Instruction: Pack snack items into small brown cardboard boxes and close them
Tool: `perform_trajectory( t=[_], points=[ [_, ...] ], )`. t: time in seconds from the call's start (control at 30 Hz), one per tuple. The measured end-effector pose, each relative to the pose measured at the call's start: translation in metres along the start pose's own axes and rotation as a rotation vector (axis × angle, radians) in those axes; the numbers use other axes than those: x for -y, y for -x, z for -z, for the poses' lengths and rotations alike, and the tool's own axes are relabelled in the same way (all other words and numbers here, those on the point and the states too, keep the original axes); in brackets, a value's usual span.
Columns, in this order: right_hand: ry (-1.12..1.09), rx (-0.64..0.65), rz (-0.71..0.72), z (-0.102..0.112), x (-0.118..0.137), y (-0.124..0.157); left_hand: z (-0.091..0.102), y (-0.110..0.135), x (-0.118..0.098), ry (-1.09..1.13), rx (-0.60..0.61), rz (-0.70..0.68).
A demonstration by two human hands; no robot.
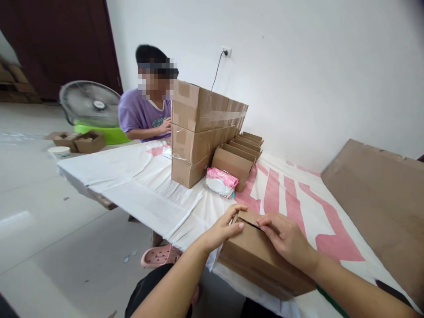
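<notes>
A closed-up cardboard box [251, 245] lies at the near edge of the table, with a dark narrow gap between its top flaps. My left hand [221, 227] grips the box's left end, thumb on the top and fingers over the far side. At the right end of the gap, my right hand [285, 236] pinches the edge of a top flap [253, 219]; its fingertips are partly hidden. Just beyond the box is a pink and white pack of wipes [221, 182].
Taped cartons [188, 143] stand stacked on the cloth-covered table [132, 176]. Beside them is a row of open boxes [232, 161]. A person in a purple shirt [141, 115] sits behind the stack. A large cardboard sheet [380, 207] leans at right; a fan [92, 104] stands at left.
</notes>
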State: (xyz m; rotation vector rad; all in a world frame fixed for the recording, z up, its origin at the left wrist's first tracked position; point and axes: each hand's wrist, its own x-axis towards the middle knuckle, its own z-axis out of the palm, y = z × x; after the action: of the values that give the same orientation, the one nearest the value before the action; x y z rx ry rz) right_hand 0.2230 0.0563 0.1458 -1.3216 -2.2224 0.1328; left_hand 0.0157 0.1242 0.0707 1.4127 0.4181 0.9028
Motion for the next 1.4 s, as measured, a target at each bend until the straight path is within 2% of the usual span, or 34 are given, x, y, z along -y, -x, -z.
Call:
perform_trajectory(
  t=[0.13, 0.2, 0.27, 0.37, 0.53, 0.67, 0.8, 0.9, 0.97, 1.03, 1.13, 1.2, 1.23, 1.3, 1.4],
  points=[
    [-0.122, -0.024, -0.141, 0.004, 0.000, -0.001, 0.000, 0.000, 0.000, 0.003, 0.003, 0.011],
    [-0.148, -0.111, -0.093, 0.010, 0.000, 0.003, 0.000, 0.000, 0.000, 0.007, 0.005, 0.028],
    [-0.106, -0.210, 0.021, 0.019, 0.000, 0.014, 0.000, 0.000, 0.001, 0.014, 0.008, 0.040],
    [0.011, -0.301, 0.148, 0.034, -0.004, 0.049, 0.001, -0.001, 0.004, 0.020, 0.008, 0.042],
    [0.240, -0.334, 0.130, 0.042, -0.022, 0.134, 0.002, -0.004, 0.009, 0.011, -0.017, 0.056],
    [0.311, -0.195, 0.078, 0.027, -0.036, 0.189, 0.000, -0.004, 0.007, 0.058, -0.016, 0.067],
    [0.277, -0.119, -0.034, 0.002, -0.030, 0.216, -0.004, -0.004, 0.002, 0.080, -0.040, 0.084],
    [0.245, -0.073, -0.034, -0.028, -0.020, 0.232, -0.006, -0.005, -0.001, 0.097, -0.046, 0.089],
    [0.262, 0.025, 0.004, -0.052, -0.016, 0.245, -0.007, -0.005, -0.002, 0.101, -0.044, 0.087],
    [0.294, 0.115, -0.016, -0.070, -0.014, 0.257, -0.007, -0.005, -0.002, 0.085, -0.047, 0.081],
    [0.261, 0.284, -0.130, -0.074, -0.011, 0.263, -0.007, -0.004, -0.002, 0.059, -0.057, 0.079],
    [0.173, 0.381, -0.195, -0.063, -0.007, 0.257, -0.008, -0.004, -0.002, 0.050, -0.066, 0.074],
    [0.134, 0.382, -0.221, -0.055, -0.005, 0.251, -0.008, -0.004, -0.003, 0.049, -0.070, 0.073],
    [0.089, 0.251, -0.276, -0.043, -0.002, 0.237, -0.008, -0.003, -0.004, 0.053, -0.075, 0.071],
    [0.097, -0.049, -0.383, -0.038, -0.002, 0.214, -0.009, -0.004, -0.004, 0.058, -0.071, 0.070]
  ],
)
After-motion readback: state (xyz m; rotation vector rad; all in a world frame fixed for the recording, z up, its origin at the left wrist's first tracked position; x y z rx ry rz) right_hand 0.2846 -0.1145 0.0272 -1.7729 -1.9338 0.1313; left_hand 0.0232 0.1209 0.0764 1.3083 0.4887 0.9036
